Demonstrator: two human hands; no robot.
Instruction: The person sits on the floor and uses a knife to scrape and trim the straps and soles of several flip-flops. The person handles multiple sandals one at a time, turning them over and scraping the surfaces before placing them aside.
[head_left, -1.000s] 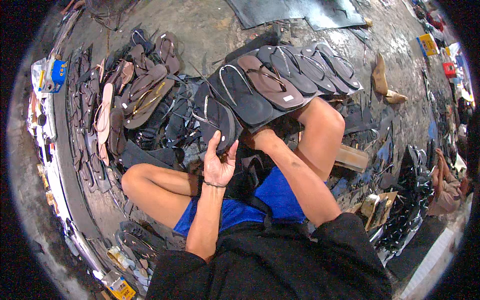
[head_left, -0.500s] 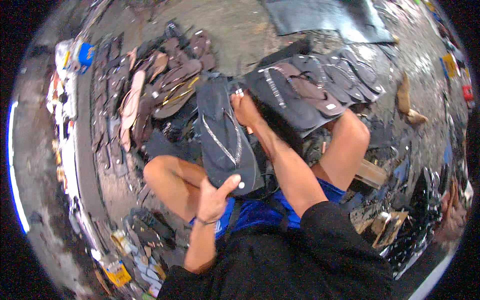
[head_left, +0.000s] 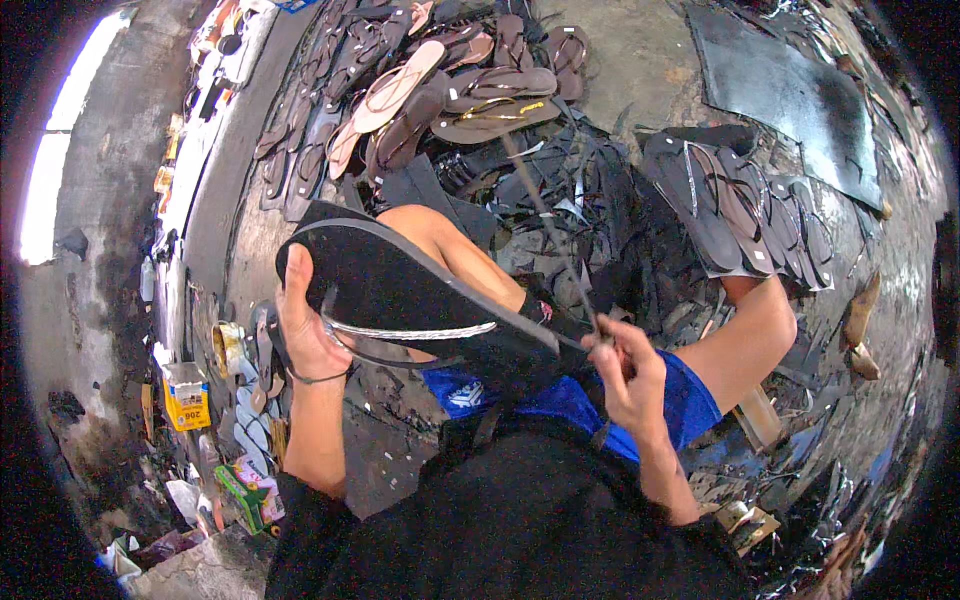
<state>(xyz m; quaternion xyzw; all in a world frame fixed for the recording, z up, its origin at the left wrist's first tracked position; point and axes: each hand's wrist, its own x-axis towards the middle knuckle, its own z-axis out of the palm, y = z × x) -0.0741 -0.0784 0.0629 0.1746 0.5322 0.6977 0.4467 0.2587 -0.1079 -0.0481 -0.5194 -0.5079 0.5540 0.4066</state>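
Note:
My left hand (head_left: 310,335) is closed round one end of a black flip-flop (head_left: 400,275) with a grey sole edge and a shiny silver strap. The flip-flop is held up tilted above my left thigh, its other end pointing right. At that end my right hand (head_left: 630,375) is closed, its fingers pinched by the edge. A long, thin, dark strip (head_left: 545,215) runs up and away from these fingers; blur hides whether it is a rubber offcut or a blade. Part of the flip-flop's right end is lost against dark clothing and scraps.
Several finished-looking flip-flops (head_left: 715,215) lie in a row beyond my right knee. More sandals (head_left: 480,90) are piled at the far left. Dark scraps (head_left: 590,185) cover the floor between my legs. A black sheet (head_left: 780,100) lies far right; a yellow box (head_left: 185,395) stands left.
The flip-flop has been lifted off my lap, turned and tilted to the left. My right hand has come back from its far end towards my body. The whole view has swung leftward.

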